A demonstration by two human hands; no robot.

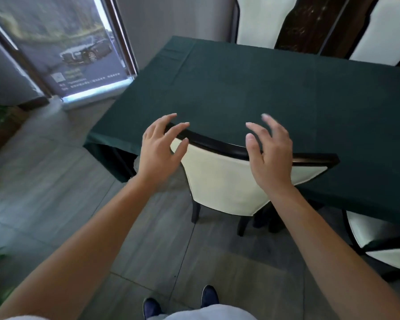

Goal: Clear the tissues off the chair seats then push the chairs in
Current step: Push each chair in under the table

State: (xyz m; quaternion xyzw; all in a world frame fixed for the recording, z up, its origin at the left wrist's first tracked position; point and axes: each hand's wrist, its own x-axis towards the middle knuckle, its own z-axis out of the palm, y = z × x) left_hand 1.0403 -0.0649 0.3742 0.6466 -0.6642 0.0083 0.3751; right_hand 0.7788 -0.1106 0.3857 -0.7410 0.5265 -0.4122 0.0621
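A chair (219, 179) with a cream padded back and a dark wooden top rail stands tucked against the table (252, 88), which is draped in a dark green cloth. Its seat is hidden under the table. My left hand (159, 151) hovers at the left end of the top rail with fingers spread and relaxed. My right hand (269, 153) is over the rail's right part, fingers spread, holding nothing. I see no tissue in this view.
A second cream chair (379, 236) shows at the lower right, partly under the cloth. Two more chair backs (261, 21) stand across the table. A poster stand (83, 58) is at the left by the wall. Grey tiled floor lies beneath me.
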